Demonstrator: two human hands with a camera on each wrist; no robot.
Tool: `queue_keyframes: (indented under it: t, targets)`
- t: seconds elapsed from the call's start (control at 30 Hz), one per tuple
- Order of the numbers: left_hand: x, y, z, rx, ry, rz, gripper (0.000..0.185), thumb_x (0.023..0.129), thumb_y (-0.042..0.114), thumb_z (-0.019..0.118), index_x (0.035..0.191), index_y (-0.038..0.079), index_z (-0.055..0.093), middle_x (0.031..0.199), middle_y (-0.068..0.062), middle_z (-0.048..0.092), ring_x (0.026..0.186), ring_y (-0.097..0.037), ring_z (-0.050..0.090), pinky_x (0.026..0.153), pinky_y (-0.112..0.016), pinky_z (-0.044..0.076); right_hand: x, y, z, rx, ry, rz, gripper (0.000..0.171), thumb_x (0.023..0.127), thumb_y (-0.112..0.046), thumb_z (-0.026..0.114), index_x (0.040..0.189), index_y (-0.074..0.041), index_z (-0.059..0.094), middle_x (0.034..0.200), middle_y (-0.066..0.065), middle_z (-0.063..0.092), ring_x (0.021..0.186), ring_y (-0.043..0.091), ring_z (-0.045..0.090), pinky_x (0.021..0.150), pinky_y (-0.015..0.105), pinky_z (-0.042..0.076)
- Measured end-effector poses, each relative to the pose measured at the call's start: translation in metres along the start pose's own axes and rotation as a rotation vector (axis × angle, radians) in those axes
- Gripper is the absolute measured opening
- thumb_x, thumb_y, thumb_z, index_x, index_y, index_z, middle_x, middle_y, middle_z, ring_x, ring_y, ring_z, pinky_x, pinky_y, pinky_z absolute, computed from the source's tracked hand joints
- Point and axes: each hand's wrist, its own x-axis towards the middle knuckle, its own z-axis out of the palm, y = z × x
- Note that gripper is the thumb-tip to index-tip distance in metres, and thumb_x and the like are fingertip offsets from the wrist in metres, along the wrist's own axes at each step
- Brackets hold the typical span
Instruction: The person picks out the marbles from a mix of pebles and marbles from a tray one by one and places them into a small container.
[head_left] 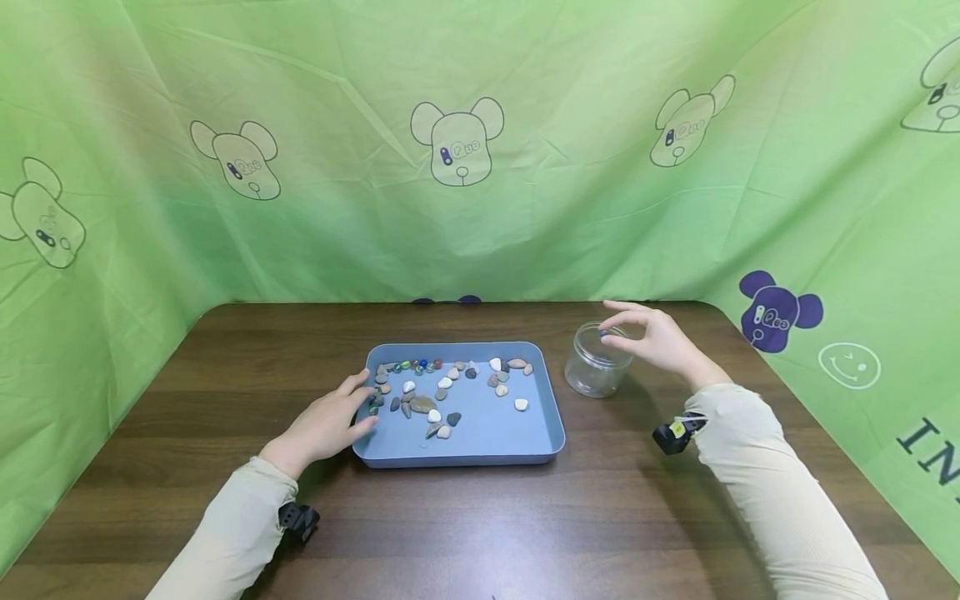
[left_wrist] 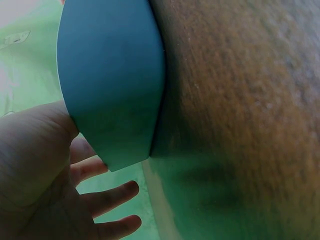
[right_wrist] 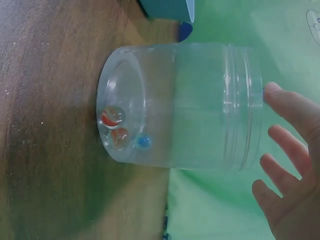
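Above the mouth of the clear plastic jar (head_left: 597, 361), the right hand (head_left: 651, 337) is hovering with thumb and forefinger pinching a small blue marble (head_left: 603, 333), the other fingers fanning loosely outward; the wrist view shows those fingertips (right_wrist: 285, 102) level with the jar's threaded rim, and two orange-swirled marbles (right_wrist: 114, 126) and a small blue bead (right_wrist: 144, 142) are already lying on the jar's floor. Judged from this pose, the step in hand is a drop into the jar, and it is best done by centring the pinch over the opening, lowering it close to the rim and parting the fingers gently, so that the marble is falling straight rather than glancing off the lip; the light jar is standing unsupported beneath the hand and could tip if knocked. Across from that hand, the left hand (head_left: 327, 421) is lying relaxed, fingers extended and grasping nothing, its fingertips touching the near left rim of the blue tray (head_left: 459, 452); the left wrist view shows the palm (left_wrist: 35, 165) against the tray's outer wall. Beyond those fingertips, mixed pebbles (head_left: 450, 392) and a short row of coloured marbles (head_left: 417, 365) are lying scattered in the tray's far half. Beneath everything, the dark wooden table (head_left: 480, 525) is bearing tray and jar, which are standing just beside each other.
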Motion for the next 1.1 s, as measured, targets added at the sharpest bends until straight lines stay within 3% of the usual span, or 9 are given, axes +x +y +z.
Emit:
queue_keyframes:
  t: [0.43, 1.1]
  targets:
    - [-0.0002, 0.0009, -0.0019, -0.001, 0.024, 0.034, 0.044, 0.091, 0.024, 0.057, 0.127, -0.002, 0.053, 0.146, -0.025, 0.035, 0.116, -0.044, 0.053, 0.094, -0.052, 0.046, 0.0017, 0.0077, 0.0034, -0.029, 0.035, 0.039, 0.02, 0.08, -0.013, 0.071, 0.098, -0.004, 0.071, 0.13, 0.023, 0.055, 0.125, 0.045, 0.045, 0.103, 0.056, 0.034]
    - [-0.0013, 0.0023, -0.002, -0.009, 0.003, 0.014, 0.045, 0.092, 0.026, 0.056, 0.128, 0.0, 0.053, 0.148, -0.023, 0.033, 0.12, -0.042, 0.051, 0.096, -0.052, 0.045, 0.0005, 0.0082, 0.0062, -0.11, 0.129, 0.081, 0.017, 0.078, -0.007, 0.071, 0.094, 0.0, 0.07, 0.122, 0.026, 0.059, 0.117, 0.046, 0.051, 0.1, 0.056, 0.037]
